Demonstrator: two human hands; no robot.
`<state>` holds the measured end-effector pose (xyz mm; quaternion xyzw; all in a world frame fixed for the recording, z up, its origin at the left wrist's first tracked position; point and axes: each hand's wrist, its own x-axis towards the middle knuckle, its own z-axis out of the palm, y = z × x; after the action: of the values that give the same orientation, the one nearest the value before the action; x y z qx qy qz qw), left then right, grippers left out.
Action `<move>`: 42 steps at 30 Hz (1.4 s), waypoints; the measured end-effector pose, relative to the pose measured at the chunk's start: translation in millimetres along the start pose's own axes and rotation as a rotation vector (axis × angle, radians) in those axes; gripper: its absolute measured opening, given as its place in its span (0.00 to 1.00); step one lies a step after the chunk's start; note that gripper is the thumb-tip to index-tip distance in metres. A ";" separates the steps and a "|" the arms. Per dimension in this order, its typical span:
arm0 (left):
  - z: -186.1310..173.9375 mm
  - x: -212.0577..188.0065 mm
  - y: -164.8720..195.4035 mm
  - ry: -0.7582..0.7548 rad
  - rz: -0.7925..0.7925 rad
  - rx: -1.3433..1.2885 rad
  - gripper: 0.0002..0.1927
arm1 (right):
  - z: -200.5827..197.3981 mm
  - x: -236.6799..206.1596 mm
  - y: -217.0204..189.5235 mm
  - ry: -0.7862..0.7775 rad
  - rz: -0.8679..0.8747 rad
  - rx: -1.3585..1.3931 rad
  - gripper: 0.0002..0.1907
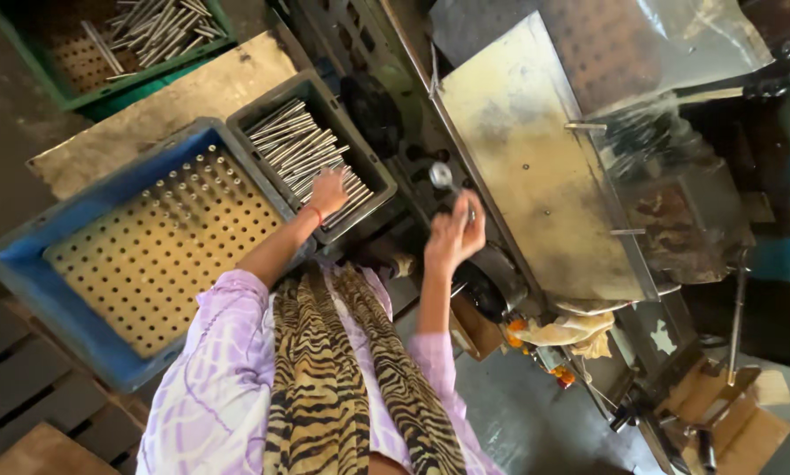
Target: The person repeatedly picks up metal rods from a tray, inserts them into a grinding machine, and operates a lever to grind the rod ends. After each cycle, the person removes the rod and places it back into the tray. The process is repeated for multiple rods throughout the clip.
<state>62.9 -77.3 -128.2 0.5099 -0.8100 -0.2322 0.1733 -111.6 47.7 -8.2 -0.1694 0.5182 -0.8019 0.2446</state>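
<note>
Three crates show in the head view: a blue crate (pixel 25 264) fitted with a perforated yellow board (pixel 162 255), a grey crate (pixel 276 105) just beside it, and a green crate (pixel 39 62) farther off at the top left. Two of them, the grey and the green, hold loose metal rods; the rods in the green crate (pixel 153 31) are too many to count. The rods in the grey crate (pixel 294 145) lie side by side in a heap, long axes roughly parallel, running from lower left up to the right. About a dozen short pins (pixel 197 171) stand upright in the board's far rows.

Left hand (pixel 327 192) rests on the heap in the grey crate, fingers curled down onto the rods; whether it grips one I cannot tell. Right hand (pixel 454 233) is raised near the machine's steel plate (pixel 527 158), fingers pinched narrowly around a single small metal piece (pixel 441 176) with a rounded end pointing up and away.
</note>
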 end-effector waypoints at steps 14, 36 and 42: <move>47.5 73.7 15.8 -0.622 0.516 0.280 0.11 | -155.9 -63.4 27.5 0.277 0.039 -0.471 0.12; -20.2 68.9 -90.1 -0.045 0.176 0.316 0.26 | -136.7 -52.0 39.9 0.157 -0.046 -0.737 0.10; -38.8 105.8 -108.2 -0.115 -0.061 0.139 0.19 | -137.2 -45.9 50.6 -0.066 -0.382 -0.845 0.08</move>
<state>119.2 -221.2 -151.2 0.5310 -0.8167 -0.2098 0.0835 -135.0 159.1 -110.9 -0.3718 0.7509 -0.5455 0.0182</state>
